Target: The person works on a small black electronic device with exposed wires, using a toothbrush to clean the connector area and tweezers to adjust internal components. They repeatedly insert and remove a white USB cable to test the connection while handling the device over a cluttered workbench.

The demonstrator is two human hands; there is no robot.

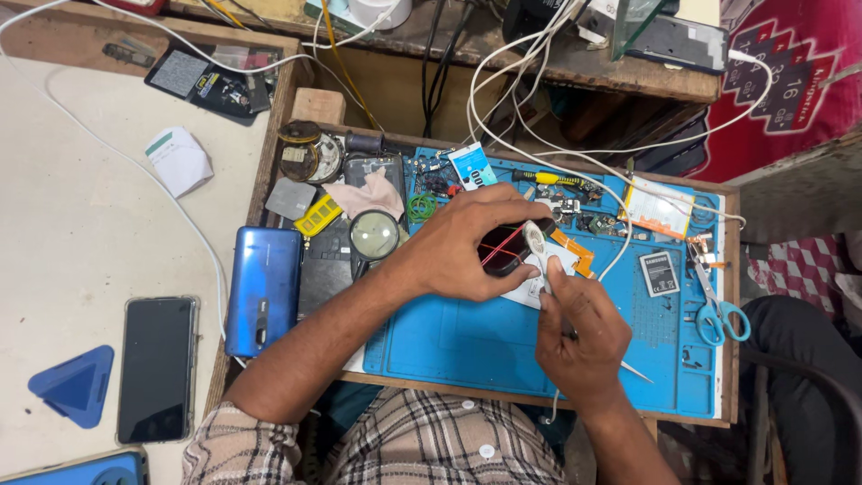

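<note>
Black round part [505, 249] gripped in left hand [462, 247] over blue mat [467, 346]; right hand [584, 337] pinching thin tool beside it.

Your work surface is a wooden tray bench [733, 296] covered by a blue silicone repair mat [467, 346], which serves as the landmark here. On the mat's right end you have blue-handled scissors [718, 314] and, just left of them, a small flat battery [659, 273]; by its upper left corner lie a magnifying glass [373, 235] and a green coil of wire [420, 207]. Left of the mat a blue phone [262, 289] lies face down on the bench edge, and farther left, on the pale table [81, 224], you have a dark phone [158, 368], a blue triangular pick [75, 384] and a folded white paper [180, 160].
</note>
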